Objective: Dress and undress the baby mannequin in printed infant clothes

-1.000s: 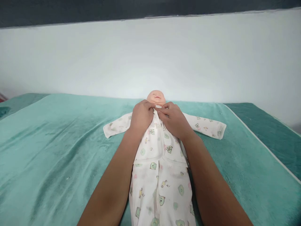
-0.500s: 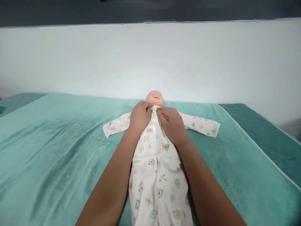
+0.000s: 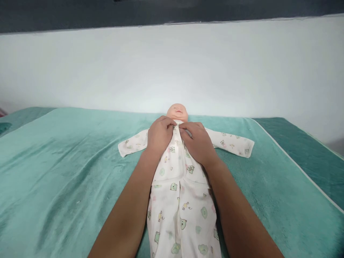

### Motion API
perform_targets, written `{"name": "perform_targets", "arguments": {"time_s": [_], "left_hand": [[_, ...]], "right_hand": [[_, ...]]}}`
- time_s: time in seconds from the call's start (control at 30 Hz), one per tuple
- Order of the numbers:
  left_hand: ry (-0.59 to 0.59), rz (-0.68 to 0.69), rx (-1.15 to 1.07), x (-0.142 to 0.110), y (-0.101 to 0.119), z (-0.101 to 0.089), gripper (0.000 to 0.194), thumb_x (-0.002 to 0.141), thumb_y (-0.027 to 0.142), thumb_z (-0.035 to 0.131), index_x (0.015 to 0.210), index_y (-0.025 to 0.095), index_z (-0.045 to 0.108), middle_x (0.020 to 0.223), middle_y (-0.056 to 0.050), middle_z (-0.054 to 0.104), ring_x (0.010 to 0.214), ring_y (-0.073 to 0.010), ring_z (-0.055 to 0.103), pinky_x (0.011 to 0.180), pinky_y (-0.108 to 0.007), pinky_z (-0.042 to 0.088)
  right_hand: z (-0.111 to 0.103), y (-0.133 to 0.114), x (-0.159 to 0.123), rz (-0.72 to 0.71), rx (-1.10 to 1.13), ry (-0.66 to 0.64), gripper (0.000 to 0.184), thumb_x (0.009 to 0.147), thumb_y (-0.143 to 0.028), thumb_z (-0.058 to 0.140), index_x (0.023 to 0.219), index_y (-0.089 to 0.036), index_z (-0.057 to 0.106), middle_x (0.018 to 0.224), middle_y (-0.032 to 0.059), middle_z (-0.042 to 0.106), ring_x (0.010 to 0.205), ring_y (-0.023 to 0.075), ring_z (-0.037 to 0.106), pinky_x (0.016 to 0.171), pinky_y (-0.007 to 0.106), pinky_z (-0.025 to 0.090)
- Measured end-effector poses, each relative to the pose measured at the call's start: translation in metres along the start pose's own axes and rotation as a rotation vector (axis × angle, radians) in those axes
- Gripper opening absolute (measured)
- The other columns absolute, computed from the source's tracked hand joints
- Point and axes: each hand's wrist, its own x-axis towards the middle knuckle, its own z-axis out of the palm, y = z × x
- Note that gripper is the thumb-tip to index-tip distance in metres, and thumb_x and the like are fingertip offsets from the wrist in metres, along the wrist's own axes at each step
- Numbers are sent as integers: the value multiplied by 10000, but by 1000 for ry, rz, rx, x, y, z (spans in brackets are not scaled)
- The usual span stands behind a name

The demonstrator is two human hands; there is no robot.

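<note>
A baby doll lies on its back, head away from me, dressed in a white baby top printed with green bears. Matching trousers cover its legs. The sleeves stretch out to both sides. My left hand is closed at the collar, its fingertips pinching the fabric just below the doll's chin. Facing it, my right hand pinches the other side of the same front opening. Both hands rest over the doll's chest. Whatever fastener lies between the fingertips is too small to make out.
A teal blanket with some creases spreads under the doll. Darker teal cloth shows beyond its white edge at the right. Behind the doll stands a white wall with a dark band above.
Both hands stay at the collar, with the fingertips drawn slightly closer together over the front opening. The view has shifted very slightly.
</note>
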Motion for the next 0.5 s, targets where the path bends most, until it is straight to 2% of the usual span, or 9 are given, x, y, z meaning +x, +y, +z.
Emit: {"name": "perform_targets", "arguments": {"time_s": [0.27, 0.5], "left_hand": [[-32, -30, 69, 0, 1, -1, 390, 908, 114, 465, 1106, 234, 779, 1172, -43, 730, 1082, -212, 669, 1000, -353, 503], [-73, -7, 14, 0, -2, 1, 436, 894, 80, 413, 1096, 233, 767, 1200, -36, 724, 1151, -209, 641, 1035, -354, 491]], "right_hand": [[1, -1, 1, 62, 60, -62, 306, 996, -250, 436, 1159, -272, 694, 1299, 8, 702, 1275, 257, 546, 1051, 433, 420], [4, -4, 0, 44, -7, 18, 299, 970, -217, 458, 1115, -237, 719, 1194, 55, 750, 1147, 251, 648, 987, 395, 456]]}}
